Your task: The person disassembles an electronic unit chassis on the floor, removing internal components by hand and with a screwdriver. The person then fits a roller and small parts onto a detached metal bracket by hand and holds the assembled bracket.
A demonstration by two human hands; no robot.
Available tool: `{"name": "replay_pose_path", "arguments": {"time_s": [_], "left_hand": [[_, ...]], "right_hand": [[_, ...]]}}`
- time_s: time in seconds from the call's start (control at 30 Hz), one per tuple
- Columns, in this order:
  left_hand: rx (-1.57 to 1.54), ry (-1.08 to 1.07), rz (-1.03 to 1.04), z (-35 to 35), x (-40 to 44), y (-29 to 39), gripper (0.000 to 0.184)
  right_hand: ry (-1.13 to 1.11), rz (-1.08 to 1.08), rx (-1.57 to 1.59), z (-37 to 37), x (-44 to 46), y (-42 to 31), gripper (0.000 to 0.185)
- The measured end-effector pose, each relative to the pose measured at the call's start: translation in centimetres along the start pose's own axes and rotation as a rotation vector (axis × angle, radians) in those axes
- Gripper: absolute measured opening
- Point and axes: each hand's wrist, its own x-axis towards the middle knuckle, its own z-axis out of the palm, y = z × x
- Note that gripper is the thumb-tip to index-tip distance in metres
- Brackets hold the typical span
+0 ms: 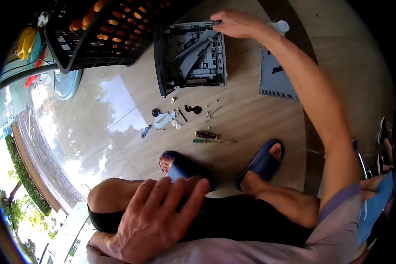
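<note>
An opened device with a dark front panel and metal parts inside lies on the tiled floor. My right hand is at its upper right corner, fingers pinched on something small and dark that I cannot make out. Over my lap is my left hand, its fingers apart and holding nothing. Below the device lie a black part, a pale blue-grey piece, white discs and several screws. A yellow-and-black screwdriver rests just above a green one.
A black crate with orange items stands at the upper left. Right of the device are a grey cover and a white round container. My sandals flank the tools' near side. Another person's feet show at the far right.
</note>
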Motion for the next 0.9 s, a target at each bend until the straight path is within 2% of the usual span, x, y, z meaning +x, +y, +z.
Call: {"name": "replay_pose_path", "arguments": {"time_s": [0.03,0.1,0.17,0.23,0.3,0.37,0.43,0.53,0.6,0.7,0.77,0.9], "left_hand": [[0.006,0.008,-0.003,-0.1,-0.3,0.4,0.053],[-0.031,0.171,0.161,-0.1,-0.4,1.0,0.052],[-0.025,0.173,0.157,0.8,-1.0,0.7,0.052],[0.089,0.075,0.078,1.2,-1.4,0.6,0.044],[0.099,0.025,0.001,1.4,-1.8,1.5,0.043],[0.103,0.149,0.018,1.5,-2.0,1.7,0.044],[0.07,0.163,0.042,1.6,-2.1,2.2,0.046],[0.001,0.121,0.121,2.2,-2.2,2.1,0.048],[0.072,0.071,-0.008,2.4,-2.4,1.8,0.053],[0.121,0.065,-0.078,2.6,-2.1,1.2,0.057],[0.104,0.045,-0.049,2.3,-1.6,0.9,0.059],[0.083,0.037,0.045,2.3,-0.5,0.5,0.059]], "right_hand": [[-0.021,0.048,0.021,0.3,0.0,-0.4,0.022],[-0.031,0.119,0.088,-0.7,0.0,-2.1,0.016],[0.154,-0.005,0.005,1.1,0.1,-1.2,0.015],[0.17,-0.019,0.08,0.3,0.2,-0.8,0.018],[-0.076,0.08,0.231,-0.4,-0.4,-0.7,0.018],[-0.09,0.136,0.284,-0.8,-1.3,-1.4,0.018],[-0.107,0.254,0.322,-1.3,-2.8,-2.4,0.013],[-0.055,0.209,0.266,-0.6,-4.0,-1.4,0.012],[-0.098,0.224,0.344,-0.4,-4.7,-0.6,0.012],[-0.183,0.252,0.503,-1.5,-6.2,0.1,0.012],[-0.198,0.202,0.259,-2.7,-7.1,-0.3,0.011],[-0.208,0.144,0.255,-1.8,-7.9,0.8,0.01]]}}
